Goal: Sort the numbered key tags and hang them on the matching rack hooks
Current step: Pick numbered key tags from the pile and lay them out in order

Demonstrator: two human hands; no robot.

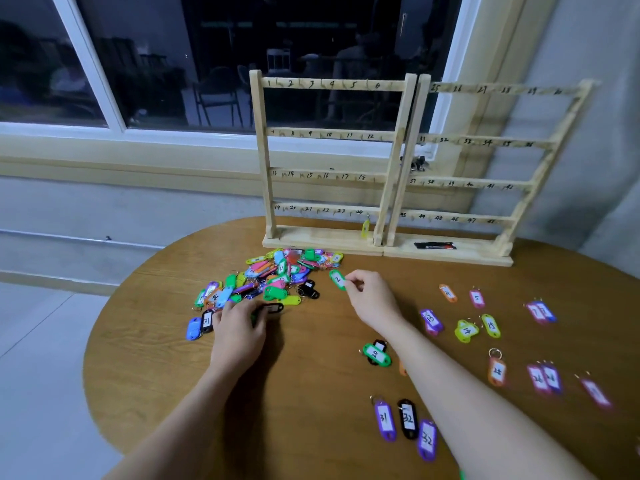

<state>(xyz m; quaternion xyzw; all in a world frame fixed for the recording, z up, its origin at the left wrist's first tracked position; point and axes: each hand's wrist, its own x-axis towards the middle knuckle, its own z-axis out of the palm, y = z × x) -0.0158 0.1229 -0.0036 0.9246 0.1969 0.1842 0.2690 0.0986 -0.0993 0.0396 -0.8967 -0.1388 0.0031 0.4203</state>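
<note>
The right hand [367, 296] pinched a green tag marked 2 [337, 279] between thumb and fingertips, just beside the heap of key tags [266, 282] on the round wooden table [311, 393]; the left hand [239, 327] lay on the heap's near edge, fingers curled onto a black tag [272, 308]

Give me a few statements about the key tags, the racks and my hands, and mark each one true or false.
1. The right hand pinches a green plastic key tag. True.
2. The left hand is raised to the left wooden rack. False: it rests at the heap of mixed coloured tags on the round wooden table.
3. A yellow tag hangs on the left rack's bottom rail. True.
4. Every hook carries a tag. False: nearly all are bare.
5. Sorted tags lie right of the heap. True.
</note>
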